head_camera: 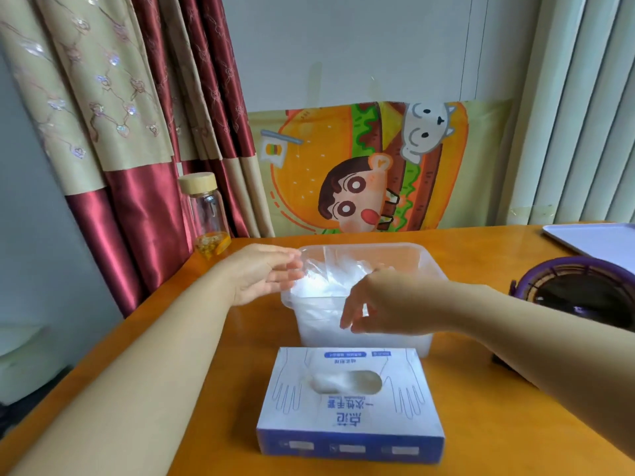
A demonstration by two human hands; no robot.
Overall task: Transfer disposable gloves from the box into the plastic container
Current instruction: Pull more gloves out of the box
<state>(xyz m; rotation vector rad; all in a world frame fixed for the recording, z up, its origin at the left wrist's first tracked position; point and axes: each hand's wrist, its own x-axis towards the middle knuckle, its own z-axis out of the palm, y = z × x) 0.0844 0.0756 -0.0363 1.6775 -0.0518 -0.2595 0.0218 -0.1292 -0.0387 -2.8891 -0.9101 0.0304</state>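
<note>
An orange wooden tabletop [481,389] is seen, with the clear plastic container [426,269] set at its middle and the box [299,424] placed just in front of it, on the person's side, with its long axis running left to right. A heap of thin clear gloves [319,314] is already held in the container.

The left hand [264,273] is held at the container's left rim with fingers fairly straight against a sheet of film; whether it is pinched cannot be told through the blur. The right hand [381,300] is hung over the near wall, fingertips drooped close together; a grip cannot be confirmed.

The next glove [330,381] is bunched in the box's oval opening, below the right hand and towards the person, so that hand is judged the nearer.

Glove outlines and large blue Chinese characters are printed on the box, upside down to the camera; 一次性手套 appears to be among them. The smaller print cannot be read.
</note>
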